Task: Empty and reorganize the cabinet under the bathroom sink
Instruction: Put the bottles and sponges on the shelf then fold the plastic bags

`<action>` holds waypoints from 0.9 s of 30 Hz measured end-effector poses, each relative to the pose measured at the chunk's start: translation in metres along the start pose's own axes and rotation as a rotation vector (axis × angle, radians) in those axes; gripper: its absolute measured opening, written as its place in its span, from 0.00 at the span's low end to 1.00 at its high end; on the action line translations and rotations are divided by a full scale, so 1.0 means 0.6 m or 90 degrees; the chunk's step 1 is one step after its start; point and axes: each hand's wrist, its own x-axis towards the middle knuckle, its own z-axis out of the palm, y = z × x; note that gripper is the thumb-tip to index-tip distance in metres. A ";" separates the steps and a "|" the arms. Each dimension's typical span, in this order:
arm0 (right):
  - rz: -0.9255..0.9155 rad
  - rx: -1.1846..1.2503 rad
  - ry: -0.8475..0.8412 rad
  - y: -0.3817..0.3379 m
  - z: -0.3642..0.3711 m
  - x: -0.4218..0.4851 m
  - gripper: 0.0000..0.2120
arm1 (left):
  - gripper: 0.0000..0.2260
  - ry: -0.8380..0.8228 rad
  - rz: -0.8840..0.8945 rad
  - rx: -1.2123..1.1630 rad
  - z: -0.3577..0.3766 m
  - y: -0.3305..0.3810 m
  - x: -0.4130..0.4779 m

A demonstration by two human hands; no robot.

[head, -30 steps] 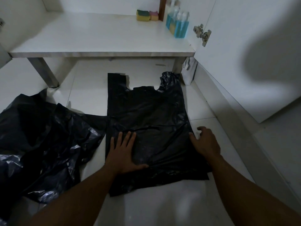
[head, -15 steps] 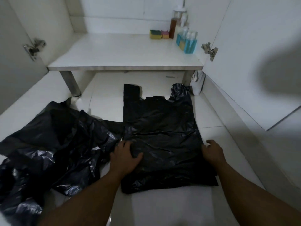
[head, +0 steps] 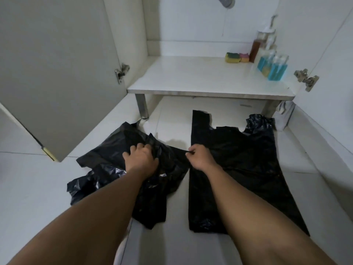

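I see the cabinet floor [head: 200,75] nearly bare, open doors either side, with bottles [head: 271,66] and sponges [head: 236,57] grouped in its back right corner. On the tiled floor [head: 34,184] in front, a flattened black bag [head: 244,169] lies to the right, a crumpled black bag [head: 107,159] just left of it. Left hand [head: 141,159] grips a fistful of the crumpled bag; right hand [head: 200,157] pinches plastic where the two bags meet, though I cannot tell which bag's.
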 end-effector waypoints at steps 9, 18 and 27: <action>0.090 -0.086 -0.118 -0.009 0.149 0.017 0.17 | 0.17 -0.066 -0.037 -0.053 0.024 -0.087 0.033; 0.093 0.098 0.103 -0.045 0.140 0.007 0.07 | 0.10 0.031 -0.112 -0.139 0.005 -0.089 0.058; 0.129 0.287 0.010 -0.087 0.091 0.031 0.24 | 0.28 0.183 0.134 -0.041 -0.024 -0.072 0.034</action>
